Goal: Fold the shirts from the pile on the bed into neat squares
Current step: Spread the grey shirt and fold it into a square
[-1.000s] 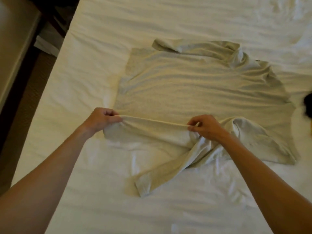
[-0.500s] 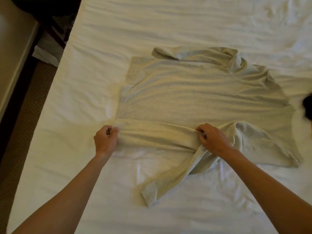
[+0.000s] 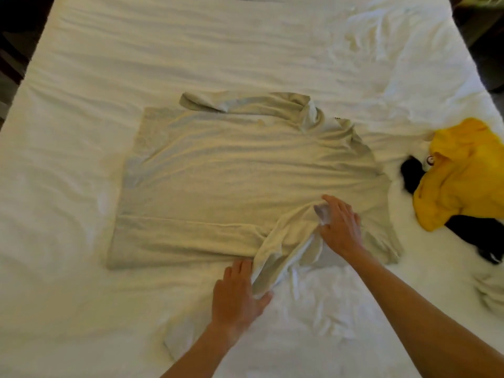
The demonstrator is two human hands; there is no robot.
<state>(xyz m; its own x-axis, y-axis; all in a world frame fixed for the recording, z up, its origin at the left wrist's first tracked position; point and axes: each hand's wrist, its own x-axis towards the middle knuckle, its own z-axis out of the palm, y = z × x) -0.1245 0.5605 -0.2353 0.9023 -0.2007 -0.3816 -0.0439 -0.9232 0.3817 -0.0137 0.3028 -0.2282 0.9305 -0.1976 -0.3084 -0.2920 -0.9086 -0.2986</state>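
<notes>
Shirt (image 3: 245, 170) flat on bed (image 3: 191, 50); both hands on sleeve (image 3: 275, 257).

You are in a bedroom, standing at the near edge of a wide bed (image 3: 218, 50) that fills almost the whole view. A rumpled white sheet (image 3: 68, 186) covers the mattress from side to side. Clothing lies on it: a pale grey long-sleeved shirt (image 3: 231, 165) spread flat in the middle, and a yellow garment (image 3: 463, 173) heaped with a black one (image 3: 474, 236) at the right. Dark floor shows past the bed's far left and far right corners.
</notes>
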